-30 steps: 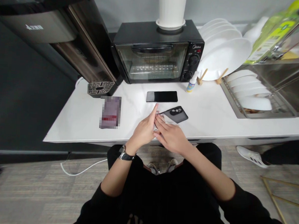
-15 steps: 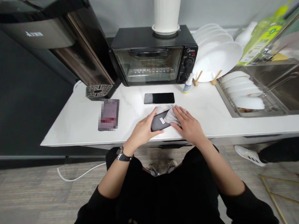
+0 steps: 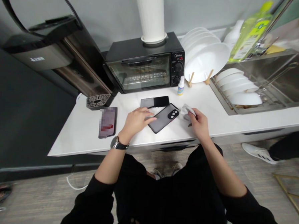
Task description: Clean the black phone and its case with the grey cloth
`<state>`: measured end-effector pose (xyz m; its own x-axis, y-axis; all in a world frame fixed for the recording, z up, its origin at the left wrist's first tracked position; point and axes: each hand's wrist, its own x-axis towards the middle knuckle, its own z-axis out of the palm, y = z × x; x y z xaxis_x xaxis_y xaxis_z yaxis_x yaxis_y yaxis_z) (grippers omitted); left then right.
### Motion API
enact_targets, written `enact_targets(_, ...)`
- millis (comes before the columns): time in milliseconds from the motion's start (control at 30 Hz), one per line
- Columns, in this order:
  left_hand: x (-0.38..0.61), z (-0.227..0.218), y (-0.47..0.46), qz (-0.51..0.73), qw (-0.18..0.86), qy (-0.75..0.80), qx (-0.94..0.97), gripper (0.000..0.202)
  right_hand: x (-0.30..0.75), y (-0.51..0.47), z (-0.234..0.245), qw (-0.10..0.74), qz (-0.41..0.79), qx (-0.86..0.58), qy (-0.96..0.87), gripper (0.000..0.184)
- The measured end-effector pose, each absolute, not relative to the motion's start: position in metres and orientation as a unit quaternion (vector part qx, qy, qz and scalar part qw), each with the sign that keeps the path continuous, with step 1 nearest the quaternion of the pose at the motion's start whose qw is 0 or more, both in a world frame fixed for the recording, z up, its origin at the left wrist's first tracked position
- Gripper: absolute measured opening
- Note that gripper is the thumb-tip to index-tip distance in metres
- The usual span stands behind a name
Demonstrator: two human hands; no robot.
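A dark phone case (image 3: 164,117) with a camera cutout lies on the white counter (image 3: 215,105). My left hand (image 3: 136,119) rests on its near left end, fingers curled over the edge and holding it down. My right hand (image 3: 198,123) is just right of the case, closed on a small grey cloth (image 3: 186,111) that it lifts off the counter. A black phone (image 3: 155,101) lies screen up just behind the case. A small spray bottle (image 3: 181,86) stands by the oven.
A black toaster oven (image 3: 144,66) with a white pot on top stands at the back. A blurred booklet (image 3: 108,121) lies left. White plates (image 3: 205,56) stand in a rack; more plates (image 3: 238,90) sit in the sink drainer. A black dispenser (image 3: 67,57) fills the left.
My right hand drew the cloth off the case and moved right with it. My left hand shifted onto the case's left end. The case now shows its camera cutout fully.
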<state>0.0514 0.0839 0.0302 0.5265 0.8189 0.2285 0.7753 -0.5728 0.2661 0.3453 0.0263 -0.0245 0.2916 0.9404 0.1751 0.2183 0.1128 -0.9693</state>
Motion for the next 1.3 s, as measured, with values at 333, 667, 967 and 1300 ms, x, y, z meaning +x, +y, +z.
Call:
enact_targets(333, 0.039, 0.005, 0.159, 0.115, 0.081, 0.431, 0.891, 0.060, 0.342, 0.027, -0.032, 0.450, 0.166, -0.462, -0.745, 0.054)
enact_targets(667, 0.036, 0.034, 0.098, 0.288, 0.078, 0.522, 0.800, 0.035, 0.333, 0.023, -0.028, 0.379, 0.172, -0.503, -0.758, 0.053)
enact_targets(967, 0.055, 0.005, 0.048, 0.326, 0.415, 0.541, 0.655, 0.047, 0.336, 0.024, -0.028, 0.454, 0.213, -0.552, -0.667, 0.048)
enact_targets(1300, 0.062, 0.004, 0.008, 0.202, 0.094, 0.585, 0.780, 0.083, 0.331, 0.015, -0.021, 0.496, 0.118, -0.552, -0.660, 0.036)
